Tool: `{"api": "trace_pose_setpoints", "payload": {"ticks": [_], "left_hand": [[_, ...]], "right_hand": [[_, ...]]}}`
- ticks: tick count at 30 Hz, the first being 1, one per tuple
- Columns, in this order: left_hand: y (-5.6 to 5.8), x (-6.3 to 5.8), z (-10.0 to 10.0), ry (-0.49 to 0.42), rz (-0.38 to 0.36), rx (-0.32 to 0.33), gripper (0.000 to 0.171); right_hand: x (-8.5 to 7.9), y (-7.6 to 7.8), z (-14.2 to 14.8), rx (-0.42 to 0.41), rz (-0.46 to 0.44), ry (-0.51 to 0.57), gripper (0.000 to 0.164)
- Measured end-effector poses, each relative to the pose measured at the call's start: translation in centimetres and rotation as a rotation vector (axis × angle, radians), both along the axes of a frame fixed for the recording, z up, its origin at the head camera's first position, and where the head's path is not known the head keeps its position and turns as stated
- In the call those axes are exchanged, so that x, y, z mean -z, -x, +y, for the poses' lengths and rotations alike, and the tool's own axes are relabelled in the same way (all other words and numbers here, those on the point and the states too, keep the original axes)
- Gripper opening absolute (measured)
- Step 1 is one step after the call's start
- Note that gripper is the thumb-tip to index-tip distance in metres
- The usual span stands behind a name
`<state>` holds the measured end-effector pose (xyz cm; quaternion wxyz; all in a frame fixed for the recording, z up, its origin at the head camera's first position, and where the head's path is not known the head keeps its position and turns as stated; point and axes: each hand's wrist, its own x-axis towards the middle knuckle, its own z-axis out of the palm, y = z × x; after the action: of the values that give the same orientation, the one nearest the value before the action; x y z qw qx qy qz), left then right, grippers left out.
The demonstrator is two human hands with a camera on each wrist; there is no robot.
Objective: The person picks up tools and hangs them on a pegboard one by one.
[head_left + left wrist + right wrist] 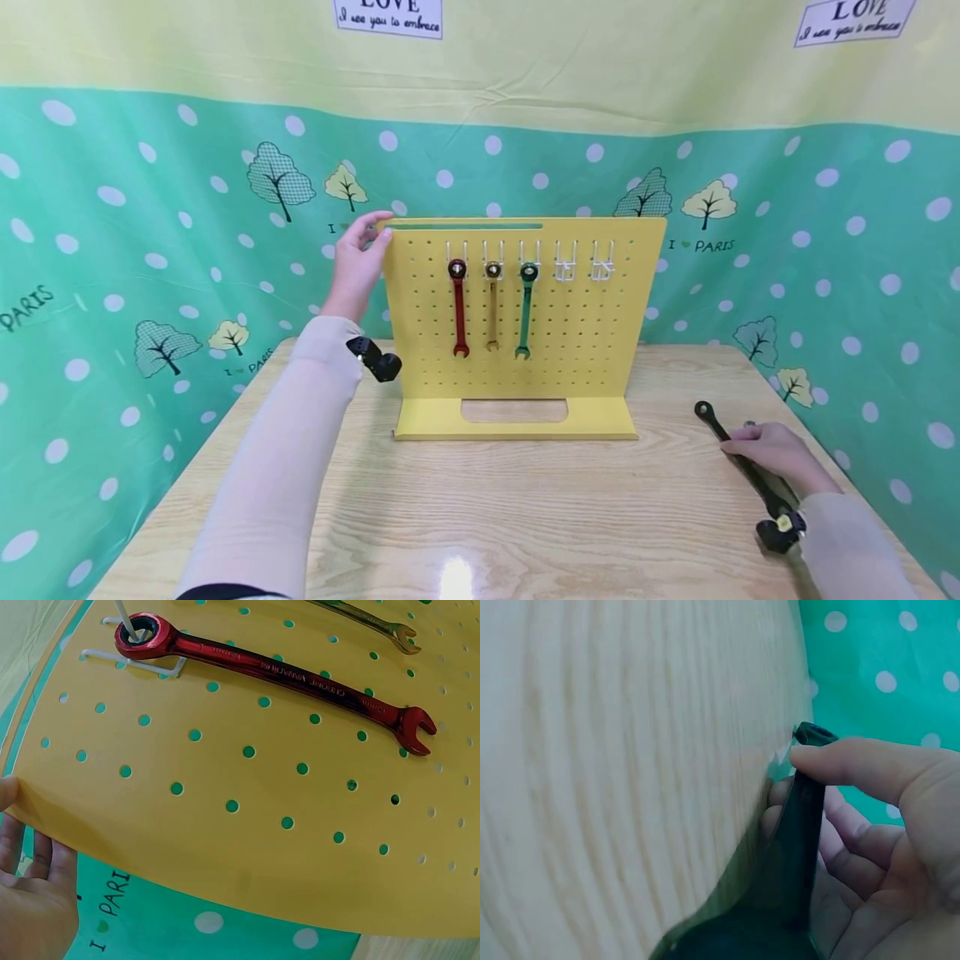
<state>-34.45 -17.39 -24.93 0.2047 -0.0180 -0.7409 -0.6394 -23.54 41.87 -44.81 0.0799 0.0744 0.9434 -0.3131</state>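
Pinching the black wrench (754, 478) between right thumb (847, 760) and fingers (859, 870); left fingers (64, 862) grip pegboard (510, 312).

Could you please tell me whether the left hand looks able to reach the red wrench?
Probably yes, once it lets go: the left hand grips the yellow pegboard by a corner, but the red wrench hangs close by with nothing in front.

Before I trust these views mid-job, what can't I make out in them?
- Black wrench, near end: right wrist view, cut off by bottom edge.
- Left fingers, some tips: left wrist view, hidden behind the yellow board.
- Green wrench, any markings: head view, too small to read.
- Left LOVE sign, top: head view, cut off by edge.
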Motion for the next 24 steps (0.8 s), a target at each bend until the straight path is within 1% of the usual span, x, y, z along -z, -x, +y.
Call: {"api": "trace_pose_setpoints", "payload": {"ticks": [3,7,13,19,24], "left_hand": [[0.0,0.0,0.0,0.003,0.010,0.002,0.032],[0.1,0.1,-0.1,0.009,0.016,0.005,0.031],[0.0,0.0,0.0,0.009,0.016,0.008,0.032],[0.0,0.0,0.0,0.002,0.004,0.009,0.033],[0.1,0.0,0.0,0.001,-0.001,0.005,0.032]], "right_hand": [[0.0,0.1,-0.3,-0.017,0.024,-0.014,0.060],[0.2,0.2,-0.5,-0.014,0.049,0.000,0.054],[0.3,0.2,-1.0,-0.017,0.045,0.039,0.049],[-0.5,0.3,-1.9,-0.038,0.050,0.068,0.043],[-1.5,0.2,-3.1,-0.064,0.057,0.086,0.043]]}}
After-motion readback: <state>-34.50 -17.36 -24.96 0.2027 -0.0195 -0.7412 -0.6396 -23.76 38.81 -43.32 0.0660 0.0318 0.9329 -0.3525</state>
